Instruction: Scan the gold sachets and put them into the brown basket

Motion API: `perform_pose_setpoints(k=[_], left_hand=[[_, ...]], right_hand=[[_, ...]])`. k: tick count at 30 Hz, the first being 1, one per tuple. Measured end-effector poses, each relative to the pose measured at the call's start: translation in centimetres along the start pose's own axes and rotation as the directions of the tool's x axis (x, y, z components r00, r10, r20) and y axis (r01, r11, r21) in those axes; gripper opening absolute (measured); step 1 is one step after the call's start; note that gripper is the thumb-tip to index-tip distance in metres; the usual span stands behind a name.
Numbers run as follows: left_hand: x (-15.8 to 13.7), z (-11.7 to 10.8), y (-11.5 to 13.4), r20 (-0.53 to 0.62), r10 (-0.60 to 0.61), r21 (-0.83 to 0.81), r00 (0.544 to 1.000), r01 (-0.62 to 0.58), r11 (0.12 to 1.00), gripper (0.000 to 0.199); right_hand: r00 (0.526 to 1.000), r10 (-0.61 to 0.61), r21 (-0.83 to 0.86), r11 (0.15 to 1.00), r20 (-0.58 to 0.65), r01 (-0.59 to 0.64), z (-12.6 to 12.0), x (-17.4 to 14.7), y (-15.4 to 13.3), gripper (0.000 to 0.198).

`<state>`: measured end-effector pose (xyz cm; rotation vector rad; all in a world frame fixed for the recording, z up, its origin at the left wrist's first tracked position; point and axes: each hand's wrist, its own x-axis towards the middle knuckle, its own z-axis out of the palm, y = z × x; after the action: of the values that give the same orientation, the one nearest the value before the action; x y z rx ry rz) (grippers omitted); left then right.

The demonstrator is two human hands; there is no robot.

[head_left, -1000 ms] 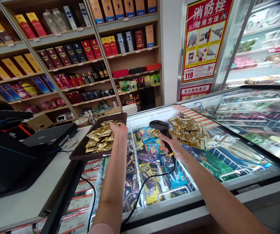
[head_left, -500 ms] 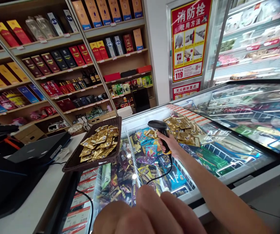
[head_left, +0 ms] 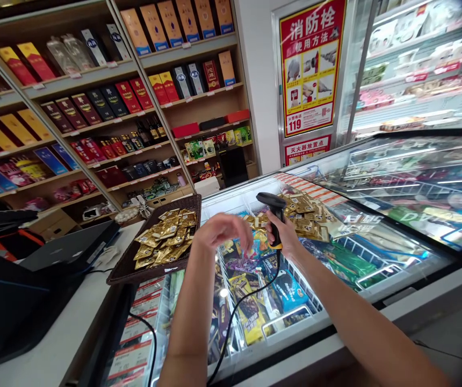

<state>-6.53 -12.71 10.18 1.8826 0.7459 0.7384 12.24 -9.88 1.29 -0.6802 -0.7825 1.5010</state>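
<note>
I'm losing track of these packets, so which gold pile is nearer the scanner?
The gold pile lying loose on the freezer, close beside the scanner in the right hand. The other gold pile sits in the brown woven basket, farther left.

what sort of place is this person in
Most likely a small shop, perhaps near its till: shelves of boxed goods line the wall, packets fill a glass-topped freezer, and the right hand holds a scanner.

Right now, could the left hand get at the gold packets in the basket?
Likely yes: the left hand appears beside the basket, whose open top leaves the gold packets uncovered, and nothing seems to stand between.
</note>
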Motion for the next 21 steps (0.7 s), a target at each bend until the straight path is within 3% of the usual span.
perform_pose_setpoints(k=[1,2,3,4,6,10,17,21], left_hand=[[2.4,-0.4,-2.0,-0.075,-0.044,0.040,0.996,0.047,0.998,0.074],[4.2,-0.5,-4.1,-0.281,-0.137,0.178,0.950,0.192,0.965,0.071],[5.5,-0.3,-6.0,-0.464,-0.215,0.325,0.859,0.391,0.861,0.064],[6.4,0.1,-7.8,-0.533,-0.247,0.363,0.809,0.483,0.797,0.058],[6.9,1.0,-10.8,-0.593,-0.263,0.401,0.761,0.562,0.723,0.052],[6.7,1.3,-13.8,-0.554,-0.265,0.493,0.789,0.567,0.660,0.043],[6.6,-0.8,-14.2,-0.364,-0.309,0.619,0.879,0.476,0.625,0.070],[6.7,-0.2,-14.6,-0.313,-0.297,0.679,0.902,0.432,0.594,0.053]], right_hand=[[1.000,-0.006,0.012,1.000,-0.021,0.006,0.0,0.1,-0.1,0.048],[0.999,-0.007,0.017,1.000,-0.031,0.008,0.0,0.1,-0.2,0.048],[0.999,-0.007,0.017,1.000,-0.032,0.007,0.1,0.1,-0.3,0.049],[1.000,-0.005,0.012,1.000,-0.028,0.005,0.1,0.1,-0.4,0.049],[1.000,-0.002,-0.002,1.000,-0.021,0.002,0.2,0.2,-0.4,0.050],[1.000,0.007,-0.020,1.000,-0.006,-0.007,0.4,0.2,-0.2,0.051],[1.000,0.010,-0.039,0.999,0.013,-0.009,0.5,-0.2,-0.6,0.051],[1.000,-0.003,-0.051,0.999,0.028,0.004,0.6,-0.2,-0.4,0.051]])
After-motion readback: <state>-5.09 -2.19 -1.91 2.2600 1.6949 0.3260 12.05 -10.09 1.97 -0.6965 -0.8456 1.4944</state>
